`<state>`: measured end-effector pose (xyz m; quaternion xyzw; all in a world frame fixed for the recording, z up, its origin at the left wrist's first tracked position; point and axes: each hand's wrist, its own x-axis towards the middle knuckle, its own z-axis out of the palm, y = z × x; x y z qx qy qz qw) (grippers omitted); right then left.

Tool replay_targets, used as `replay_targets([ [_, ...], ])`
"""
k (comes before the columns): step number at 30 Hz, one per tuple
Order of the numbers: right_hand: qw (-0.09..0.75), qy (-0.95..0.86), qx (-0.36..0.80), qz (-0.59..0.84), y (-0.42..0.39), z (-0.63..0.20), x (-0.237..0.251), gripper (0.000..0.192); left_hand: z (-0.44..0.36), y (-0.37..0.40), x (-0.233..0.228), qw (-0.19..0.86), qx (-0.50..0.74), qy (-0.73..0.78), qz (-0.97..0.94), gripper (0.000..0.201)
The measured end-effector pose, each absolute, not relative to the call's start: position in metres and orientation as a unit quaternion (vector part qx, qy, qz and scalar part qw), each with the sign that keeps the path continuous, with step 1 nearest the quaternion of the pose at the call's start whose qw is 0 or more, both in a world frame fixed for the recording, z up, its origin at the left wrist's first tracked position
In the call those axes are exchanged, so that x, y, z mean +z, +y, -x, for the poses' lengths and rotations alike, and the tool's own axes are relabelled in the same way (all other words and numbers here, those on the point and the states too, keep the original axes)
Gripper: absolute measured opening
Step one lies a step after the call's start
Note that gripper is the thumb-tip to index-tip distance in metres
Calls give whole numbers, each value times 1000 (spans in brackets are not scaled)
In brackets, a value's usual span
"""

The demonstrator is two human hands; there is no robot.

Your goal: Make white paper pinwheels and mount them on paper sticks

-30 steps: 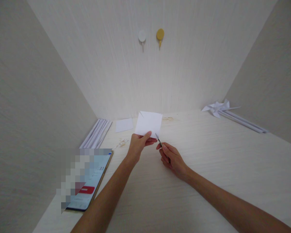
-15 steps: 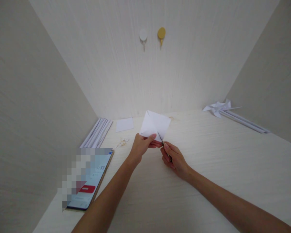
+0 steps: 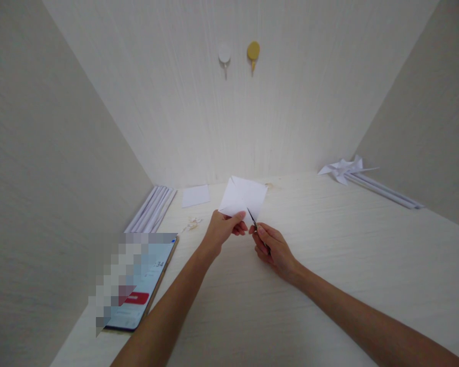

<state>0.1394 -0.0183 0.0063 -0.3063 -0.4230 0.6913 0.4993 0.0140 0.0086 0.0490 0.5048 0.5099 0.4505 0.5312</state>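
A white square of paper [image 3: 245, 192] with crease lines is held up above the table, its near edge pinched by my left hand [image 3: 224, 229], thumb on top and fingers beneath. My right hand [image 3: 273, 248] is closed around a small pair of scissors [image 3: 252, 217]. The scissors' dark blades point up and left and lie over the paper's near corner, pointing toward its middle. My right fingers hide most of the handles.
Rolled white paper sticks [image 3: 153, 208] and a flat paper square [image 3: 196, 195] lie at the left, near small scraps [image 3: 192, 224]. A phone [image 3: 137, 290] lies closer. At the right are a paper pinwheel [image 3: 342, 168] and more sticks [image 3: 386, 192]. Two hooks [image 3: 253, 51] are on the wall.
My left fingers under the paper have curled back, away from the scissors. Both hands stay almost in the same place, and the whole view has shifted slightly.
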Motion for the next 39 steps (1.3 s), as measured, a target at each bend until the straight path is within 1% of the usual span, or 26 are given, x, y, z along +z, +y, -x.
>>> replay_targets([
  [6,512,-410,695,294,-17,-138,6,30,-15,8,46,533,430,504,-526,26],
  [20,503,-417,690,312,-17,-139,6,30,-16,7,47,542,423,502,-525,25],
  [22,493,-424,694,310,-17,-139,6,28,-16,8,48,538,441,504,-513,25],
  [28,487,-458,675,314,-20,-139,8,24,-8,13,49,512,555,491,-434,24],
  [31,503,-464,647,337,-20,-140,8,23,-4,9,45,526,580,480,-395,21],
  [34,532,-461,585,402,-17,-140,6,26,-5,-2,35,550,575,475,-375,23],
  [37,527,-491,538,437,-14,-141,2,28,-10,-15,24,548,542,494,-402,27],
  [39,514,-528,517,437,-14,-140,0,27,-14,-22,19,524,523,516,-430,29],
])
